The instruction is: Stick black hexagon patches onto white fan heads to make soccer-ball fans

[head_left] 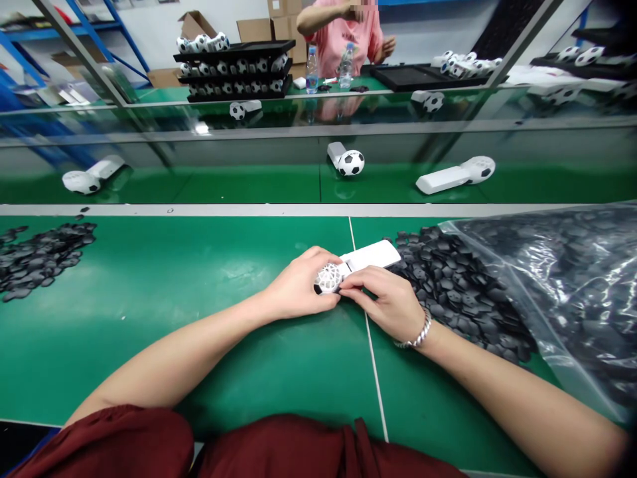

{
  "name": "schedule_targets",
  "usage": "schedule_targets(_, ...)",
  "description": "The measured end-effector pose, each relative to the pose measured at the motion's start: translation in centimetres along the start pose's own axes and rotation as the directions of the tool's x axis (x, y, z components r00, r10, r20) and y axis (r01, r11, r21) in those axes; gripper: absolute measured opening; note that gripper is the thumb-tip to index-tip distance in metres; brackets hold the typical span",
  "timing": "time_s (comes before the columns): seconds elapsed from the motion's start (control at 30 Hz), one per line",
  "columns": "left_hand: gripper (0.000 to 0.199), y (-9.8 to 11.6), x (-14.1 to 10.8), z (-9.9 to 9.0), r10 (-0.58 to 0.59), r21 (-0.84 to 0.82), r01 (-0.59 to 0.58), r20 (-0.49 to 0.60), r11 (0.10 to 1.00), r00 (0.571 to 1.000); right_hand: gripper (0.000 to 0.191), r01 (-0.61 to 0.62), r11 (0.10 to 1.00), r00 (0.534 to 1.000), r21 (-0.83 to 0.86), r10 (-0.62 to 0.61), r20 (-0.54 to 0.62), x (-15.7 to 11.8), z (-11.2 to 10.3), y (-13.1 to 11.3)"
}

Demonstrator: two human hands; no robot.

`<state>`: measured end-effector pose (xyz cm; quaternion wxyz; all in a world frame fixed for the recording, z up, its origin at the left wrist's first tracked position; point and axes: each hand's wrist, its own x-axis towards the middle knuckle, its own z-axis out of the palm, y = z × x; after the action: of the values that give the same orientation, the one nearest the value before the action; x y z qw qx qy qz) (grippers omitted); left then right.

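A white device (374,254) with a flat handle and a round football-patterned head lies over the green table (199,265), its handle pointing right. My left hand (302,284) is wrapped round the head from the left, thumb below and fingers above. From the right, my right hand (391,302), with a silver bracelet at the wrist, pinches at the head's right edge; whatever is between its fingertips is too small to make out. Most of the head shows an open white lattice, with a black patch at its lower left. Just right of the handle lies a pile of small black pieces (452,285).
A clear plastic bag (572,265) of black pieces lies at the right. More black pieces (50,255) are at the far left. Beyond the pale edge, several football devices (351,162) lie on a green belt (249,186). A person (333,40) in pink stands behind, near stacked black trays (236,70).
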<state>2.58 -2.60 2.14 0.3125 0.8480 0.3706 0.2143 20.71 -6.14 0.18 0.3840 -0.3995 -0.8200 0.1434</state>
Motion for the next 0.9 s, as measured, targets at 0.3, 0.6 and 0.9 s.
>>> schedule_targets(0.3, 0.042, -0.20, 0.13, 0.17, 0.043, 0.013, -0.043, -0.017, 0.999, 0.999, 0.006, 0.013, 0.999, 1.000, 0.030, -0.012, -0.019, 0.10, 0.02, -0.06)
schedule_targets(0.6, 0.038, -0.28, 0.06, 0.15, 0.058, 0.041, -0.058, -0.014, 0.997, 0.998, 0.006, -0.092, 0.995, 0.996, 0.041, 0.092, 0.006, 0.09, 0.11, 0.28)
schedule_targets(0.9, 0.037, 0.31, 0.13, 0.31, 0.012, 0.068, -0.011, -0.021, 0.998, 1.000, 0.009, -0.099, 0.995, 0.995, 0.035, 0.097, 0.039, 0.14, 0.08, 0.68)
